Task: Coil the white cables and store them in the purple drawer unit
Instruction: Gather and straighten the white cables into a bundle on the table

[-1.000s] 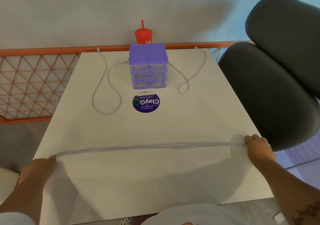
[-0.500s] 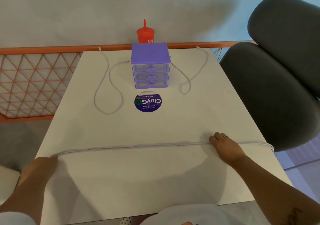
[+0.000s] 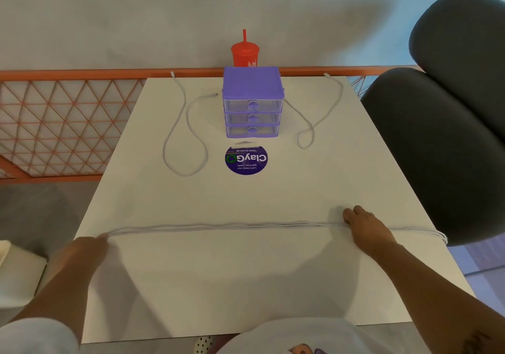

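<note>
A long white cable (image 3: 218, 226), folded into several strands, lies stretched across the near part of the white table (image 3: 246, 285). My left hand (image 3: 82, 250) holds its left end at the table's left edge. My right hand (image 3: 364, 226) grips the strands a little in from the right, and the looped right end (image 3: 434, 236) lies free at the table's right edge. The purple drawer unit (image 3: 252, 102) stands at the far middle with its three drawers closed. One loose white cable (image 3: 170, 140) lies to its left and another (image 3: 314, 127) to its right.
A red cup with a straw (image 3: 245, 53) stands behind the drawer unit. A round purple sticker (image 3: 246, 159) is on the table in front of it. A dark chair (image 3: 437, 149) presses against the table's right side. An orange mesh railing (image 3: 62, 124) runs along the left and back.
My right hand has let go of the cable's right end and slid left along the strands, leaving the loop at the table's edge. My left hand has stayed put.
</note>
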